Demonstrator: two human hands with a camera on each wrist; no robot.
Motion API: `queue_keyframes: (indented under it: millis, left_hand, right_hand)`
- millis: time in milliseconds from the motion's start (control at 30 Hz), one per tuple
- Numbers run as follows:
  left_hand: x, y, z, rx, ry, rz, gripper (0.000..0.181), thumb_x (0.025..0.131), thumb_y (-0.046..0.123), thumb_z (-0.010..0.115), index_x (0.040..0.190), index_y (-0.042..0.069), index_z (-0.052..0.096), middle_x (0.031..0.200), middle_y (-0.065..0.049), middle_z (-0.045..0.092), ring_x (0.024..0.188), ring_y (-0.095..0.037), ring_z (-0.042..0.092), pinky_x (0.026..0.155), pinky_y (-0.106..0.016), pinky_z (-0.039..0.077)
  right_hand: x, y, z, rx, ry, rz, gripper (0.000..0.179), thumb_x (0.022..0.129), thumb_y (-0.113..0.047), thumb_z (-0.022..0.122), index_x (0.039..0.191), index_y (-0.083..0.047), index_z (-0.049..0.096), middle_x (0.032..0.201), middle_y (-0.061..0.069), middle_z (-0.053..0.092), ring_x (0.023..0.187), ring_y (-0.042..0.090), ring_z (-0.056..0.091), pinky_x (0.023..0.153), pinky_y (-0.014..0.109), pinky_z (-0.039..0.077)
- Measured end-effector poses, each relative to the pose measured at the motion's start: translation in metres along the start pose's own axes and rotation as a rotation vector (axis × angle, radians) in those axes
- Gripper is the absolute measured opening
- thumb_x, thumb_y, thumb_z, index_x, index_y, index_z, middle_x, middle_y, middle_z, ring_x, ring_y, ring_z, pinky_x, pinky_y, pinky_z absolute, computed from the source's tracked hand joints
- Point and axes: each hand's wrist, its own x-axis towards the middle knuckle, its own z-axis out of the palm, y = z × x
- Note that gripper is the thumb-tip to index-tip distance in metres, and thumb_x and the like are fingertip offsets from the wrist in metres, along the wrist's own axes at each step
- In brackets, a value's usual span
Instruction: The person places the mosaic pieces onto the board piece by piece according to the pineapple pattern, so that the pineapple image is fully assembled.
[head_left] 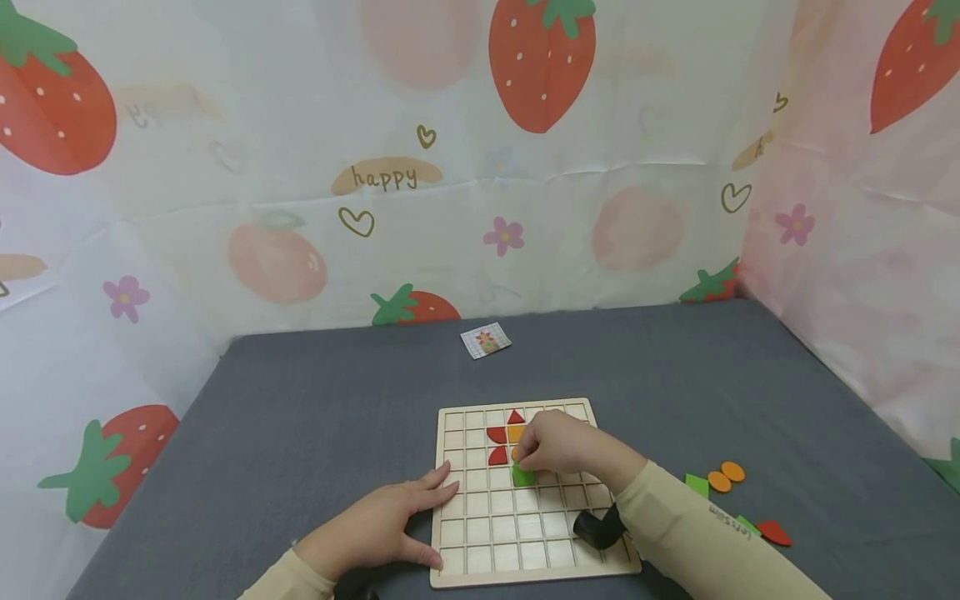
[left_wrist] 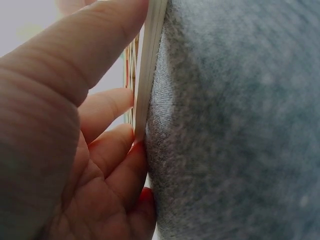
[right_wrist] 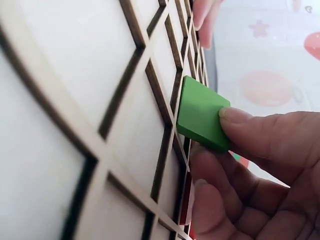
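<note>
My right hand (head_left: 558, 446) pinches a green square tile (right_wrist: 202, 115) between thumb and fingers over the wooden grid board (head_left: 480, 529). In the right wrist view the tile stands tilted, its edge at the grid lines. Above it on the board sit a red triangle (head_left: 516, 416), an orange square (head_left: 516, 433) and two red quarter-round tiles (head_left: 498, 456). An orange piece beside them is mostly hidden by the fingers. My left hand (head_left: 378, 521) rests at the board's left edge, its fingers extended; thumb and fingertips touch the rim in the left wrist view.
Right of the board, partly behind my right sleeve, lie two orange discs (head_left: 732, 472), green tiles (head_left: 697, 484) and a red quarter-round tile (head_left: 774, 533). A small picture card (head_left: 486, 340) lies at the back of the grey-covered table (head_left: 337, 400).
</note>
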Motion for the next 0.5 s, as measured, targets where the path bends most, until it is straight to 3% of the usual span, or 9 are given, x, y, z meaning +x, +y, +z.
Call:
queue_keyframes:
  millis: [500]
  left_hand:
    - [-0.0005,-0.0013,0.0010,-0.002,0.010,0.014,0.088,0.066,0.060,0.067,0.140,0.022,0.039,0.149,-0.001,0.025,0.131,-0.021,0.035,0.101,-0.038,0.035]
  right_hand:
    - [0.0047,0.0051,0.0015,-0.080,0.050,-0.056,0.023,0.072,-0.004,0.074,0.057,-0.015,0.060,0.058,-0.009,0.054,0.060,0.010,0.045,0.059,0.028,0.039]
